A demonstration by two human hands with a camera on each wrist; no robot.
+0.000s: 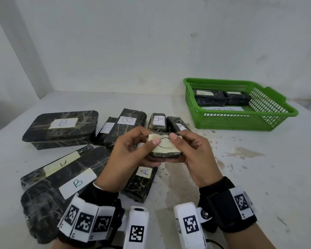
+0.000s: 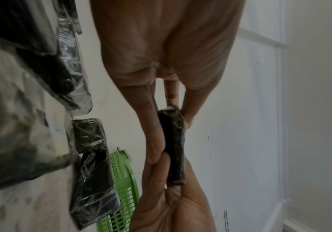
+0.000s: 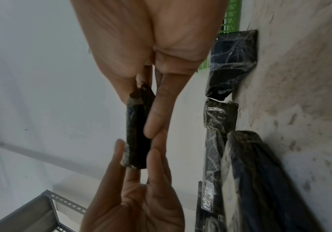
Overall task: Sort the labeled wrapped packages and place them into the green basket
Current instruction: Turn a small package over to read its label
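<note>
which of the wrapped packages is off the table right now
The small package pinched between the left hand and right hand. Every other wrapped package lies on the table or in the green basket.

Soft, even, dim light with faint shadows; wide-angle bending at edges; wrist views blurred near their borders.

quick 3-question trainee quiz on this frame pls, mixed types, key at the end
1. True or false: the small package is held by both the left hand and the right hand.
2. How many wrapped packages already lie in the green basket?
A) none B) two C) five
3. Fill in: the large flat package at the far left of the table bears the letter ___.

Key: 1 true; 2 B; 3 B.
</note>
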